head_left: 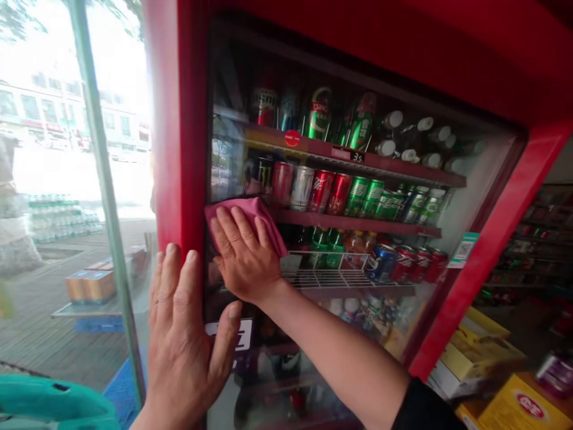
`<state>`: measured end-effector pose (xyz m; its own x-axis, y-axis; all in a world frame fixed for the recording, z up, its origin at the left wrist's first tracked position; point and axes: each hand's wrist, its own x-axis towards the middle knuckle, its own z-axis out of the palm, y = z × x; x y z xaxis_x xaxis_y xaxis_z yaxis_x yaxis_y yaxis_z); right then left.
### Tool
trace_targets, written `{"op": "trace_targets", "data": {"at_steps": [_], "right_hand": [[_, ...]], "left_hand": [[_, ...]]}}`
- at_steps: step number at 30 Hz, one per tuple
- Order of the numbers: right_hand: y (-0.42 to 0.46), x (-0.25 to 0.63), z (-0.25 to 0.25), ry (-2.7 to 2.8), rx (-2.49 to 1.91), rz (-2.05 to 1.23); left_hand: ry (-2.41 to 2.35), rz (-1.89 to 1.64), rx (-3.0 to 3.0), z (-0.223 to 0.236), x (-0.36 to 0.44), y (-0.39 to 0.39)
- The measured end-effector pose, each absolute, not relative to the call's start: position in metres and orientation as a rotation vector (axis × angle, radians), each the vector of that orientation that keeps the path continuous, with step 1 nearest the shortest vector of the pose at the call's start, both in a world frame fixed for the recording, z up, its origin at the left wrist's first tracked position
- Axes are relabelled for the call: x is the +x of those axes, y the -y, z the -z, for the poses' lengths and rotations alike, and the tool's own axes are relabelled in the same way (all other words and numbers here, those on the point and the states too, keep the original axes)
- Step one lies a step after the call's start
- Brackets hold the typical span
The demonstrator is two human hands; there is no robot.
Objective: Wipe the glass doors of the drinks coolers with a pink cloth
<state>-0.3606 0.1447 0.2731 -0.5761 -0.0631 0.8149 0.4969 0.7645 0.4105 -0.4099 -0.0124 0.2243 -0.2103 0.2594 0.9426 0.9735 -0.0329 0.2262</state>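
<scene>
Flat against the glass door [227,173] of a red drinks fridge, my right hand [248,260] presses a pink cloth [256,208] near the left edge of the pane. Its fingers lie outstretched over the cloth, which sticks out above and to the right of them. Lower down and to the left, my left hand [183,340] has its fingers upright and its thumb apart, with nothing in it. It is at the red door frame [179,149]; its fingertips overlap the frame, and whether the palm touches is hidden.
Behind the glass, shelves hold several cans [322,191] and bottles [333,242]. Yellow boxes [514,406] stand at the lower right. On the left are a greenish upright bar [105,179], a teal object [54,403] and a blue crate [120,388].
</scene>
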Motion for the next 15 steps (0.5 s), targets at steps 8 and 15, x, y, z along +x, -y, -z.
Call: {"op": "trace_targets", "data": {"at_steps": [8, 15], "right_hand": [[-0.192, -0.278, -0.265, 2.155, -0.302, 0.704], [-0.271, -0.155, -0.256, 1.901, -0.765, 0.681]], "left_hand": [[1.634, 1.229, -1.352, -0.219, -0.383, -0.011], [1.646, 1.201, -1.364, -0.205, -0.357, -0.038]]}}
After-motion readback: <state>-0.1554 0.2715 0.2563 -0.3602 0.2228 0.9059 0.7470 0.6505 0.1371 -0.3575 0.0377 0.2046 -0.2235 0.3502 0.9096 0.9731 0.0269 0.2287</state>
